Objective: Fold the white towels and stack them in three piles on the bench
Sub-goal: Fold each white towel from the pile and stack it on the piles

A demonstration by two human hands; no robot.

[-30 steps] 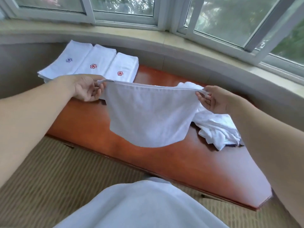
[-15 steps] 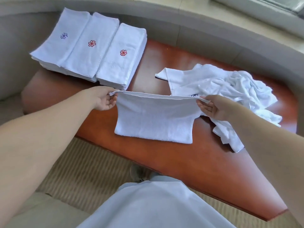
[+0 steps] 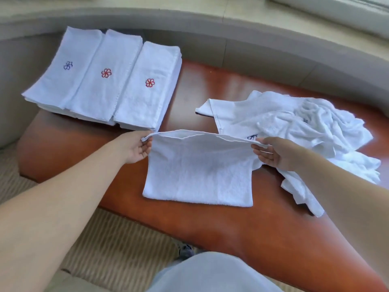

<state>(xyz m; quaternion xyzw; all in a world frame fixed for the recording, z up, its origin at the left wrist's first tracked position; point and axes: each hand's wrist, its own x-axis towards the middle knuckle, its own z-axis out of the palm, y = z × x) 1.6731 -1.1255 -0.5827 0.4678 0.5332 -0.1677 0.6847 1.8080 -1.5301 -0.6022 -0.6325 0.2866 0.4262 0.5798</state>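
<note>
Towel in hand: we see a white towel [image 3: 197, 175] lying mid-bench, its far edge lifted.
Hands: our left hand [image 3: 134, 147] pinches the far-left corner; our right hand [image 3: 273, 153] pinches the far-right corner.
Piles: three folded piles [image 3: 105, 81] side by side, far left.
Heap: unfolded towels [image 3: 305, 127] at right; all on the wooden bench [image 3: 210, 218].

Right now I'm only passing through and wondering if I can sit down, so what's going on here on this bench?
A person is folding white towels on the wooden bench. The left hand and right hand each pinch a top corner of one towel, whose lower part lies on the bench. Three piles of folded towels sit side by side at the far left. A heap of unfolded towels lies on the right.
</note>
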